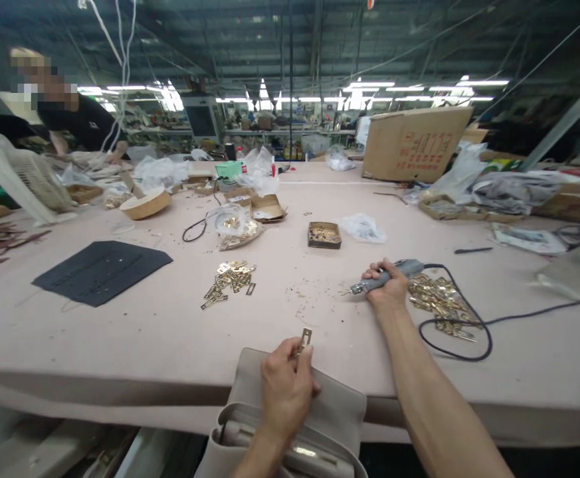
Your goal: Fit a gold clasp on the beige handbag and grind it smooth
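Between the thumb and fingers of my left hand (pixel 287 385) is a gold metal plate (pixel 307 334) with a rectangular slot. Beneath that hand lies a beige handbag (pixel 342 401), its flap spread over the table edge and a zipper showing inside. My right hand (pixel 389 287) grips a grey electric screwdriver (pixel 369 284), whose bit points left over small scattered screws (pixel 314 295). Slotted gold plates lie in a pile (pixel 232 279) left of centre. More gold hardware (pixel 439 302) is heaped right of my right hand, beside the screwdriver's dark cord (pixel 489 345).
A small box of tiny parts (pixel 324 236) and a plastic bag of hardware (pixel 240 232) stand mid-table. A dark sheet (pixel 103 272) lies left, near a white fan (pixel 25 176). A large carton (pixel 414 143) stands at the back right. Another person (pixel 80 123) leans in at the far left.
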A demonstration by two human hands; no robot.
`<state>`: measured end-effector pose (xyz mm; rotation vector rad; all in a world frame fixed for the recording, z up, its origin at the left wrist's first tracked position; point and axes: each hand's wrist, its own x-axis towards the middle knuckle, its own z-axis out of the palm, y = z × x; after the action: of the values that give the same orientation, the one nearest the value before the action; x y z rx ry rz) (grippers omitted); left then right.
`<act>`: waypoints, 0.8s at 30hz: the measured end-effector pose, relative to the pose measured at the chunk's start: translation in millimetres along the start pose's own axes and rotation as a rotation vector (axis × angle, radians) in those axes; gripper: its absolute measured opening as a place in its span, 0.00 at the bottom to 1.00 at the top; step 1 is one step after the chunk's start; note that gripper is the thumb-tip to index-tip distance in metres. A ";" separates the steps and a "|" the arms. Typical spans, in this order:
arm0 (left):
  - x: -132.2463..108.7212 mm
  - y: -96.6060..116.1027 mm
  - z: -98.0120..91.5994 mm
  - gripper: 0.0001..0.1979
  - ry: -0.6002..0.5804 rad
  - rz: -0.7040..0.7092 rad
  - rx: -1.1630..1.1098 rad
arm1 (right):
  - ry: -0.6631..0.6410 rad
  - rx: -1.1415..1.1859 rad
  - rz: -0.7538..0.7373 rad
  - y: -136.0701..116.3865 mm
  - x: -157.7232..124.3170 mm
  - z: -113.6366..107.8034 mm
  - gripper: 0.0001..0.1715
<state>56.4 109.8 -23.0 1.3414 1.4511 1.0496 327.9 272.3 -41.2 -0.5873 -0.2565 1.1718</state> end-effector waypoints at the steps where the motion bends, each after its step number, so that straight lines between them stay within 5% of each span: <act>1: 2.7 4.2 -4.8 0.15 -0.077 -0.061 -0.051 | 0.009 -0.002 -0.008 -0.6 0.5 -1.6 0.14; 5: 13.8 20.5 -24.8 0.12 -0.252 -0.083 -0.043 | 0.040 -0.019 -0.014 3.4 2.2 -3.7 0.13; 24: 34.5 2.5 -32.0 0.12 -0.282 -0.092 -0.116 | 0.119 -0.153 -0.081 24.0 2.1 5.2 0.14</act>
<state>24.9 143.8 -14.1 1.2700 1.2125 0.8349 307.2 282.1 -50.5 -0.7715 -0.2671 1.0406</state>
